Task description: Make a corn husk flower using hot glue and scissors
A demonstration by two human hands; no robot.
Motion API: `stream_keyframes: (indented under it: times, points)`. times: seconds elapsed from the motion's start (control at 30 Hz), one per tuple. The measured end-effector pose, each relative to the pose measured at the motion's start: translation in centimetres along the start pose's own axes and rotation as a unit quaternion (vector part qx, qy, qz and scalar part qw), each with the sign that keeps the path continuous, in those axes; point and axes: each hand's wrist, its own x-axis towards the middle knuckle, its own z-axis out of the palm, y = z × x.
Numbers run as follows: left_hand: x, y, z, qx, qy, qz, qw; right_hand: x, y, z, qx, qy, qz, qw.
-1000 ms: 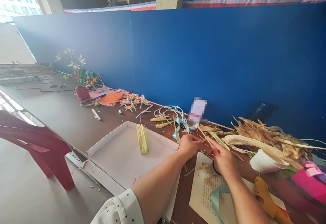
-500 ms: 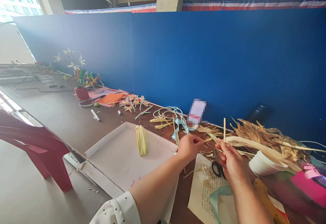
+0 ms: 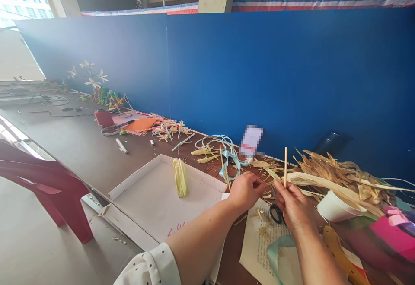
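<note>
My right hand (image 3: 295, 205) grips a thin, pale wooden stick (image 3: 285, 164), which points straight up from between thumb and fingers. Just to its left, my left hand (image 3: 244, 191) is closed in a pinch, its fingertips a short gap away from the right hand. What the left fingers hold, if anything, is too small to make out. Black-handled scissors (image 3: 275, 213) lie under and beside the right hand, on a printed sheet (image 3: 256, 250). A pale green ribbon (image 3: 275, 257) curls over that sheet.
A shallow white box lid (image 3: 139, 203) holds a yellow-green corn husk bundle (image 3: 180, 179). Dried husks (image 3: 346, 172) and a white cup (image 3: 339, 207) crowd the right side. A blue partition (image 3: 275, 73) stands behind the table. A red plastic chair (image 3: 48, 181) is at left.
My left hand has moved right, closer to the right hand. The right hand has shifted slightly, with the stick still upright in it.
</note>
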Motion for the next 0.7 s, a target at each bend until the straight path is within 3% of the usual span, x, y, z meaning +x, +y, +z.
stream_keyframes:
  times: [0.3, 0.47, 0.6, 0.7]
  points:
    - [0.1, -0.1, 0.0, -0.02, -0.003, -0.016, 1.0, 0.2, 0.3, -0.4, 0.038, 0.029, 0.0, 0.999]
    - [0.1, 0.0, -0.2, -0.076, -0.047, -0.106, 0.99, 0.3, 0.4, -0.5, -0.012, 0.028, -0.022, 0.999]
    - [0.4, -0.4, 0.1, -0.157, -0.088, -0.165, 0.97, 0.6, 0.8, -0.6, 0.006, 0.025, 0.0, 1.0]
    - [0.8, -0.8, 0.4, -0.241, -0.073, -0.187, 0.95, 0.7, 1.1, -0.7, -0.003, 0.021, 0.015, 1.0]
